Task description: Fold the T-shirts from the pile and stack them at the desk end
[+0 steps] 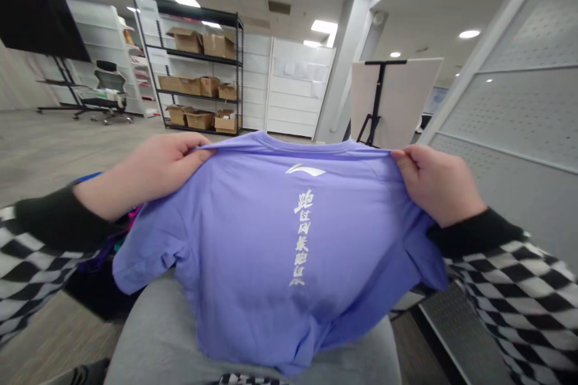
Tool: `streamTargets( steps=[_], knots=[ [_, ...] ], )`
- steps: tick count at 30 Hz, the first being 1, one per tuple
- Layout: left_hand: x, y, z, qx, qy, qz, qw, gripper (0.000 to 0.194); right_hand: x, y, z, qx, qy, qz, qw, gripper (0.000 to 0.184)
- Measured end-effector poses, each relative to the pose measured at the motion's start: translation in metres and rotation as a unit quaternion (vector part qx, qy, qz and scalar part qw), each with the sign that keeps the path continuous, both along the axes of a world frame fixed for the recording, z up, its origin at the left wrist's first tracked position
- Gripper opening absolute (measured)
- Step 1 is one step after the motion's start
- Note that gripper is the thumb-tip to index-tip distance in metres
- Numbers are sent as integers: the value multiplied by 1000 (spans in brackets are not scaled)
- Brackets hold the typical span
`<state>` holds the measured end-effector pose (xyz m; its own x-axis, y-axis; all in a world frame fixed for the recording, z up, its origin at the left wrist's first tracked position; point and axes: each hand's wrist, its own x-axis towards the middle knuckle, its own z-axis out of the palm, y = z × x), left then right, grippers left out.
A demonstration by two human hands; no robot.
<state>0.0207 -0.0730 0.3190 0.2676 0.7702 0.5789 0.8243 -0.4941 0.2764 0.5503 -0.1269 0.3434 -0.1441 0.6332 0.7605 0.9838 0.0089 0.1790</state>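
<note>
A lavender short-sleeved T-shirt [253, 228] is stretched out in front of me, its neckline at the far end. White lettering runs down its middle under a white logo. My left hand [158, 165] pinches the shirt at the left shoulder, and my right hand [440, 177] pinches it at the right shoulder. Both sleeves hang down below my hands. The lower part of the shirt rests in folds on a grey cushioned surface [144, 337].
Dark and coloured cloth [102, 252] lies at the left, partly behind my arm. A grey perforated panel [528, 108] stands close on the right. Further off are a shelf rack [194, 57] with cardboard boxes, an office chair [108, 90] and a white board on a stand [397, 96].
</note>
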Motion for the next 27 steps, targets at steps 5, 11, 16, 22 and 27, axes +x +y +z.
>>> streamTargets(
  steps=[5, 11, 16, 22, 27],
  knots=[
    [28, 64, -70, -147, 67, -25, 987, 58, 9, 69, -66, -177, 19, -35, 983, 50],
    [65, 120, -181, -278, 64, -59, 957, 58, 11, 121, -174, -349, 60, -71, 933, 48],
    [87, 151, -249, -297, 147, -3, 944, 45, 9, 143, -237, -462, 73, -83, 880, 45],
    [99, 188, -274, -263, 218, 46, 939, 51, 20, 188, -275, -466, 43, -99, 878, 47],
    [101, 234, -275, -256, 220, 67, 939, 57, 30, 250, -285, -450, 29, -85, 888, 50]
  ],
)
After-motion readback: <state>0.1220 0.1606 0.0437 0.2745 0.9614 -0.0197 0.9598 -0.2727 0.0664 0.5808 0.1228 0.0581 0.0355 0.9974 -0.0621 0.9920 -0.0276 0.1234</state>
